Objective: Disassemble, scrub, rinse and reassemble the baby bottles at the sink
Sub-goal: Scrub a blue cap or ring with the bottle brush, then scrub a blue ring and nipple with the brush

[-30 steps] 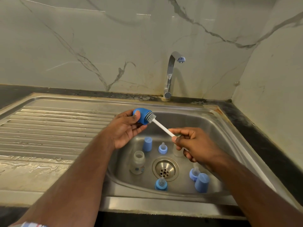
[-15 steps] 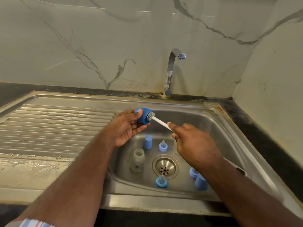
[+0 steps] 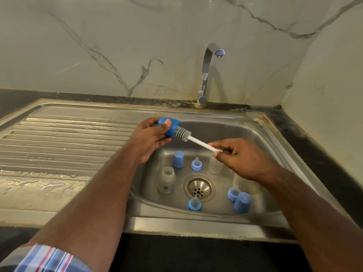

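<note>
My left hand (image 3: 147, 140) grips a blue bottle cap (image 3: 170, 128) over the left side of the steel sink (image 3: 275, 154). My right hand (image 3: 241, 158) pinches the white handle of a bottle brush (image 3: 198, 141), whose grey bristles stick halfway out of the cap's mouth. In the basin stand a clear bottle (image 3: 167, 180) at the left and another clear bottle (image 3: 215, 165) partly behind my right hand. Two blue caps (image 3: 178, 159) (image 3: 242, 202) and three blue collars with teats (image 3: 196, 164) (image 3: 194, 204) (image 3: 233, 193) sit around the drain (image 3: 199, 188).
The curved chrome tap (image 3: 206, 75) rises at the back of the sink, no water running. A ribbed, wet draining board (image 3: 59, 146) stretches to the left. Marble walls close in behind and on the right, with a dark counter strip (image 3: 314, 146) along the right.
My right hand has drawn the brush back, so more bristles now show outside the cap. The left hand keeps its hold of the cap.
</note>
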`<state>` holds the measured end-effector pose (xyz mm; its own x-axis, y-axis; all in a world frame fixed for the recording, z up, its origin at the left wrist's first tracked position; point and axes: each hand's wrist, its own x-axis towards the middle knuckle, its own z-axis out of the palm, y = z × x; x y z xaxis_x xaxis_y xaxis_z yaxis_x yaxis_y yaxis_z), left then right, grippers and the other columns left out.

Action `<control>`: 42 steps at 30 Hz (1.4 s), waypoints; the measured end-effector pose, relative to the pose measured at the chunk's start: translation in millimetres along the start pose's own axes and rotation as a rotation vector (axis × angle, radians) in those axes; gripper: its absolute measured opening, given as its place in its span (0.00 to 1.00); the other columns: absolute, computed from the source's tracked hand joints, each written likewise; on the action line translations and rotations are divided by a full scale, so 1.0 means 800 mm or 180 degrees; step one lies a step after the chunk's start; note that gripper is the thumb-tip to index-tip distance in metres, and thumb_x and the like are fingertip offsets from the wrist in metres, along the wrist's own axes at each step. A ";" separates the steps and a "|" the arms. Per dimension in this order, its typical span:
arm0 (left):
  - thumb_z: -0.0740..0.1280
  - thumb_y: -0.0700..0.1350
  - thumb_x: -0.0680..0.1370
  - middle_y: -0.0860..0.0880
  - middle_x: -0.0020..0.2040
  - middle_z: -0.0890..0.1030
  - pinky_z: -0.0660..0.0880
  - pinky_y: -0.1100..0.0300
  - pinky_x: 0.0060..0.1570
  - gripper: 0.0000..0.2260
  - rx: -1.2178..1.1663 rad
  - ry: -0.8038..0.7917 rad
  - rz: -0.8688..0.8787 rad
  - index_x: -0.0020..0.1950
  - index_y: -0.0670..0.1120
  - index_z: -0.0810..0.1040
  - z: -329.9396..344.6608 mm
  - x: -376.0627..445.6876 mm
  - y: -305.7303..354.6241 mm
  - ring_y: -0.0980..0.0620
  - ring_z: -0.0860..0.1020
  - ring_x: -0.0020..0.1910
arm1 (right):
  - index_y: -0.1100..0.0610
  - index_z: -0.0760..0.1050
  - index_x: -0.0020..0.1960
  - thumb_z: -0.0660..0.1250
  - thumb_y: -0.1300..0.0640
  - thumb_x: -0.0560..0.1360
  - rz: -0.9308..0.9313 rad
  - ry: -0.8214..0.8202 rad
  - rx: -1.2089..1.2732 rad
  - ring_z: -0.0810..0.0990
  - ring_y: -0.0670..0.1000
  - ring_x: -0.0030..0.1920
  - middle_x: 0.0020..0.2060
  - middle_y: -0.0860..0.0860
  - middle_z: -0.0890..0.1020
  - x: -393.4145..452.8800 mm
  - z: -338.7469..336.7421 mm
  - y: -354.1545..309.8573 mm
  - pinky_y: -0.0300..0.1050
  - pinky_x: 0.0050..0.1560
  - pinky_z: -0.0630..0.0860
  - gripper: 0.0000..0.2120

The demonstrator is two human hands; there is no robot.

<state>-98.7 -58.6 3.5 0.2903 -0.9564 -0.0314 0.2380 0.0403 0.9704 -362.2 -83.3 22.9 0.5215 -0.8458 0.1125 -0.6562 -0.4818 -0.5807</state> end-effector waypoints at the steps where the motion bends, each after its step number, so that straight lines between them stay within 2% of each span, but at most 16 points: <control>1: 0.70 0.44 0.80 0.41 0.55 0.83 0.83 0.57 0.49 0.15 -0.0036 0.0114 -0.0016 0.64 0.40 0.76 -0.003 0.001 0.001 0.47 0.85 0.52 | 0.41 0.80 0.62 0.68 0.53 0.79 0.0036 0.0042 0.0072 0.77 0.42 0.33 0.31 0.41 0.79 0.001 -0.002 0.005 0.45 0.38 0.77 0.13; 2: 0.71 0.45 0.80 0.41 0.55 0.83 0.83 0.56 0.49 0.15 -0.0068 0.0220 -0.0038 0.63 0.41 0.76 -0.006 0.002 0.002 0.46 0.84 0.52 | 0.40 0.81 0.59 0.69 0.53 0.78 0.0088 0.0098 0.0164 0.78 0.45 0.34 0.30 0.44 0.79 0.002 -0.003 0.011 0.51 0.42 0.79 0.12; 3: 0.71 0.46 0.80 0.41 0.55 0.83 0.82 0.57 0.48 0.14 -0.0040 0.0288 -0.0078 0.62 0.42 0.75 -0.008 0.002 0.003 0.46 0.84 0.50 | 0.40 0.81 0.56 0.70 0.53 0.78 0.0147 0.0162 0.0245 0.78 0.47 0.35 0.30 0.45 0.78 0.003 -0.005 0.017 0.52 0.43 0.79 0.11; 4: 0.72 0.47 0.79 0.42 0.54 0.82 0.81 0.57 0.46 0.14 0.0109 0.0316 -0.0128 0.60 0.43 0.76 -0.010 0.002 0.004 0.47 0.83 0.47 | 0.41 0.81 0.56 0.70 0.54 0.78 0.0193 0.0206 0.0282 0.78 0.47 0.36 0.30 0.45 0.78 0.004 -0.006 0.023 0.51 0.43 0.79 0.10; 6: 0.74 0.50 0.77 0.42 0.52 0.83 0.77 0.60 0.38 0.16 0.0707 0.0232 -0.0220 0.60 0.45 0.76 -0.012 0.001 0.000 0.51 0.81 0.40 | 0.46 0.82 0.57 0.70 0.53 0.78 0.0235 0.0212 0.0162 0.78 0.44 0.36 0.32 0.43 0.78 0.006 -0.005 0.033 0.42 0.39 0.74 0.09; 9: 0.77 0.47 0.75 0.42 0.48 0.85 0.72 0.63 0.30 0.18 0.1572 -0.0275 -0.0355 0.61 0.48 0.76 -0.009 -0.004 -0.008 0.53 0.79 0.33 | 0.49 0.83 0.56 0.70 0.52 0.78 0.0267 0.0145 -0.0065 0.78 0.43 0.36 0.35 0.43 0.80 0.009 -0.002 0.041 0.39 0.37 0.70 0.08; 12: 0.75 0.36 0.74 0.37 0.52 0.85 0.74 0.63 0.27 0.19 0.2180 -0.0878 -0.0617 0.61 0.46 0.74 -0.002 -0.012 -0.019 0.50 0.80 0.33 | 0.49 0.83 0.54 0.70 0.52 0.77 0.0308 0.0096 -0.0164 0.78 0.45 0.36 0.35 0.44 0.81 0.013 0.003 0.045 0.41 0.37 0.71 0.07; 16: 0.74 0.30 0.74 0.34 0.58 0.82 0.81 0.60 0.33 0.20 0.2667 -0.1535 -0.1298 0.60 0.47 0.75 0.007 -0.021 -0.040 0.45 0.82 0.37 | 0.51 0.83 0.53 0.71 0.53 0.76 0.0298 0.0043 -0.0204 0.80 0.47 0.39 0.38 0.46 0.82 0.016 0.008 0.047 0.45 0.42 0.75 0.07; 20: 0.70 0.30 0.77 0.37 0.64 0.78 0.84 0.51 0.50 0.17 0.3073 -0.1716 -0.1889 0.59 0.48 0.76 0.011 -0.026 -0.063 0.40 0.84 0.47 | 0.50 0.83 0.53 0.71 0.51 0.76 0.0283 0.0005 -0.0235 0.80 0.47 0.38 0.38 0.46 0.83 0.018 0.009 0.049 0.44 0.40 0.73 0.08; 24: 0.69 0.31 0.78 0.41 0.64 0.75 0.83 0.48 0.55 0.15 0.3445 -0.1722 -0.2015 0.57 0.50 0.78 0.017 -0.024 -0.082 0.39 0.84 0.55 | 0.48 0.83 0.53 0.71 0.49 0.76 0.0277 -0.0073 -0.0271 0.80 0.47 0.38 0.38 0.47 0.83 0.016 0.008 0.045 0.43 0.39 0.74 0.08; 30: 0.68 0.33 0.79 0.45 0.62 0.73 0.82 0.46 0.58 0.14 0.3804 -0.1798 -0.2108 0.54 0.52 0.79 0.020 -0.018 -0.095 0.41 0.81 0.60 | 0.48 0.82 0.57 0.71 0.49 0.76 0.0283 -0.0222 -0.0450 0.80 0.48 0.41 0.41 0.47 0.83 0.015 0.009 0.042 0.44 0.41 0.74 0.11; 32: 0.68 0.31 0.79 0.46 0.60 0.73 0.81 0.45 0.58 0.15 0.3908 -0.1821 -0.2108 0.54 0.51 0.79 0.018 -0.016 -0.096 0.40 0.81 0.60 | 0.48 0.82 0.58 0.71 0.49 0.76 0.0281 -0.0246 -0.0456 0.79 0.47 0.41 0.41 0.46 0.83 0.015 0.010 0.043 0.43 0.40 0.73 0.11; 37: 0.67 0.32 0.78 0.43 0.64 0.74 0.80 0.45 0.61 0.17 0.4362 -0.2039 -0.2077 0.54 0.54 0.80 0.020 -0.013 -0.098 0.41 0.80 0.61 | 0.49 0.83 0.58 0.71 0.49 0.76 0.0295 -0.0273 -0.0389 0.79 0.46 0.39 0.40 0.45 0.82 0.016 0.010 0.044 0.42 0.38 0.70 0.12; 42: 0.66 0.31 0.78 0.43 0.67 0.73 0.79 0.48 0.60 0.18 0.4499 -0.2115 -0.2134 0.52 0.55 0.81 0.020 -0.014 -0.096 0.43 0.79 0.50 | 0.50 0.83 0.59 0.71 0.49 0.77 0.0281 -0.0304 -0.0352 0.78 0.47 0.38 0.38 0.46 0.81 0.014 0.011 0.044 0.43 0.39 0.70 0.12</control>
<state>-135.2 -55.7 -66.7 -0.0074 -0.6592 -0.7519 -0.9081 -0.3104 0.2810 -374.6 -107.9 -3.0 0.5052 -0.8629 -0.0152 -0.7551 -0.4334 -0.4920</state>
